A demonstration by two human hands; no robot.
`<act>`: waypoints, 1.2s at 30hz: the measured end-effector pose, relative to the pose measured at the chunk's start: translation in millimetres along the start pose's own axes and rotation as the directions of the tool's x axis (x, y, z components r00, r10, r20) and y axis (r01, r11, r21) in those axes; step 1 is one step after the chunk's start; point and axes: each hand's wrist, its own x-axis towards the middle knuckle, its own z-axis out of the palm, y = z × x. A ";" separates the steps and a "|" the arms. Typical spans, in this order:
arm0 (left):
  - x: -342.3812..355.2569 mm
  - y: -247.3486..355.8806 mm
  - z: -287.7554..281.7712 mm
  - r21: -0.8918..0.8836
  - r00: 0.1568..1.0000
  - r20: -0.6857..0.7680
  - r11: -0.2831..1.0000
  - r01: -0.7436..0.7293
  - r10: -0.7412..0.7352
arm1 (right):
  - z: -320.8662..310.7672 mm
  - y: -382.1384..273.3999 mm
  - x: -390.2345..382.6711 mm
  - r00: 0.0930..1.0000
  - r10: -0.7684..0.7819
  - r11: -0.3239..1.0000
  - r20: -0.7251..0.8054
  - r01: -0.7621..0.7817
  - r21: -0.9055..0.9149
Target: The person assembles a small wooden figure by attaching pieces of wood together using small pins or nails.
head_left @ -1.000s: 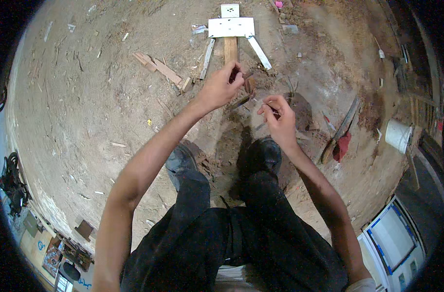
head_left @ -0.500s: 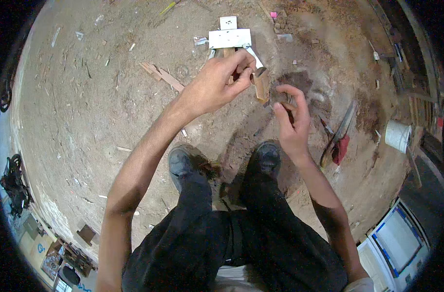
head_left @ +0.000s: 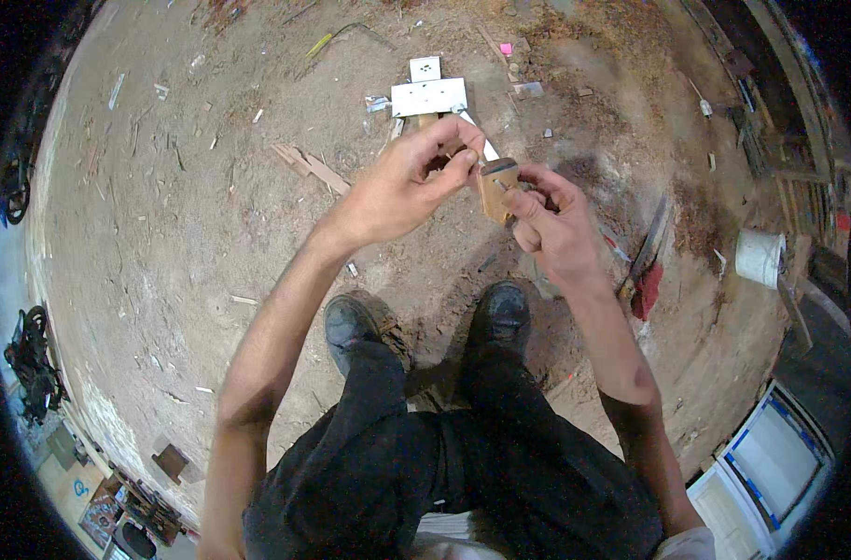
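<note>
In front of me, above the dirt floor, my right hand point(head_left: 561, 219) is closed on a small tan wooden block point(head_left: 493, 194) with a dark strip along its top end. The thumb lies on the block's face and the fingers are behind it. My left hand point(head_left: 411, 177) pinches with thumb and forefinger just beside the block's upper left corner. What lies in that pinch is too small to make out. Beyond my hands a white plate with small holes point(head_left: 429, 97) lies on the ground, partly covered by my left hand.
Splintered wood point(head_left: 312, 168) lies left of my hands. A saw-like blade point(head_left: 651, 233) and a red cloth-like thing point(head_left: 647, 292) are on the ground at right, nearer than a white bucket point(head_left: 760, 259). My shoes point(head_left: 351, 322) stand close below my hands.
My right hand has moved in and closed on the wooden block, which was beside my left fingertips. The block has turned to show its broad face. My left hand stays in a pinch.
</note>
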 end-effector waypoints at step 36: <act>-14.1 -78.1 18.2 -0.046 0.978 -0.202 0.998 0.045 -0.053 | -32.5 42.5 -3.7 0.991 0.131 0.979 -0.033 -0.135 -0.156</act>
